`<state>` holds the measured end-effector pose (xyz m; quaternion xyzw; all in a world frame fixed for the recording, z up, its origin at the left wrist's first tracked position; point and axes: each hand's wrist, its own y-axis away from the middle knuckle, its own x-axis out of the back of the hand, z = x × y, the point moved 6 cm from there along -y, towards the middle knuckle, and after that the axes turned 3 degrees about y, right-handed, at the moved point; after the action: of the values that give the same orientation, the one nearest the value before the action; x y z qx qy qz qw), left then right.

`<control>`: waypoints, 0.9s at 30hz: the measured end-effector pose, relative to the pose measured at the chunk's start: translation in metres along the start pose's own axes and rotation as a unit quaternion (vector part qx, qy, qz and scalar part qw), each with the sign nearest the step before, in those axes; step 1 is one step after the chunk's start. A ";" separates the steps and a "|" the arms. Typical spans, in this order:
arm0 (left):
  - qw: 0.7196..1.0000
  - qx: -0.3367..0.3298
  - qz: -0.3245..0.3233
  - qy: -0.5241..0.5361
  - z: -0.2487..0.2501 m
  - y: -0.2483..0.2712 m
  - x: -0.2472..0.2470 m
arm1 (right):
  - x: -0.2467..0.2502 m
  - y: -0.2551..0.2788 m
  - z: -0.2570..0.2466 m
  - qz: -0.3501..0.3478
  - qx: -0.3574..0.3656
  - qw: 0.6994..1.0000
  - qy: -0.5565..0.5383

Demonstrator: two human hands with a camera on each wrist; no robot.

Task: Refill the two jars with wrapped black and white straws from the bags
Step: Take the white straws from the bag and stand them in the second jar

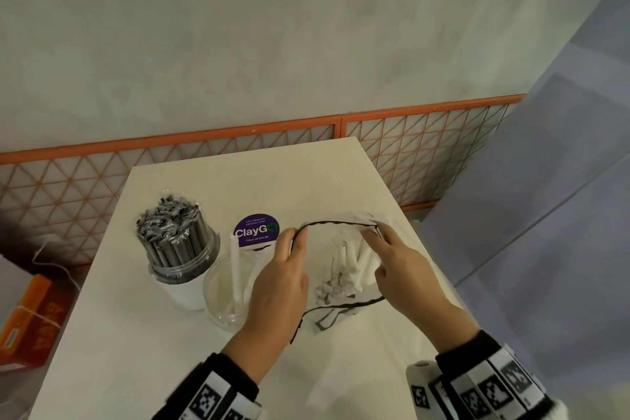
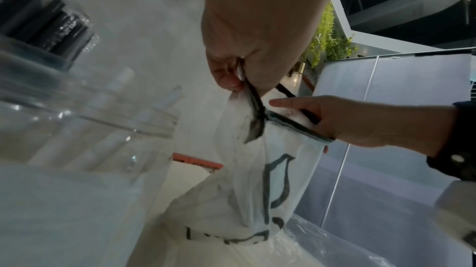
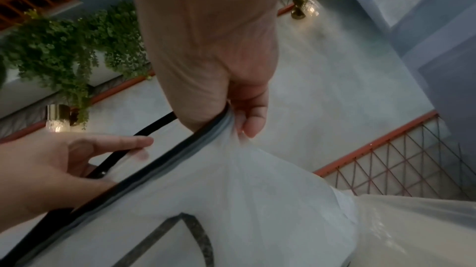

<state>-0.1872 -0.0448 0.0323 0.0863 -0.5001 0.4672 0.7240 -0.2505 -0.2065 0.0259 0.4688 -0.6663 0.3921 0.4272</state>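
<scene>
On the white table [image 1: 170, 368] lies a clear bag [image 1: 332, 312] with a black rim, holding wrapped white straws [image 1: 354, 262]. My left hand [image 1: 295, 237] pinches the rim's left side [image 2: 242, 80]. My right hand [image 1: 371, 235] pinches the right side [image 3: 231, 121], so the mouth is held wide apart. The bag's printed wall [image 2: 257, 180] hangs below both hands. Just left of the bag stands a clear jar [image 1: 221, 297] with a few white straws in it. Further left, a jar of wrapped black straws [image 1: 177, 249] is packed full.
A purple round ClayGo sticker [image 1: 256, 230] lies behind the clear jar. An orange lattice fence [image 1: 426, 147] runs behind the table. An orange box [image 1: 27, 314] sits on the floor at the left. The table's right edge is close to the bag.
</scene>
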 end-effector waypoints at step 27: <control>0.969 -0.226 0.095 0.033 0.081 0.008 -0.011 | 0.022 -0.008 0.011 -0.077 -0.018 0.996 -0.042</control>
<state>-0.2464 -0.0949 0.0597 -0.1434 -0.5747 0.4113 0.6928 -0.2489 -0.2248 0.0444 0.5266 -0.6525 0.3266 0.4361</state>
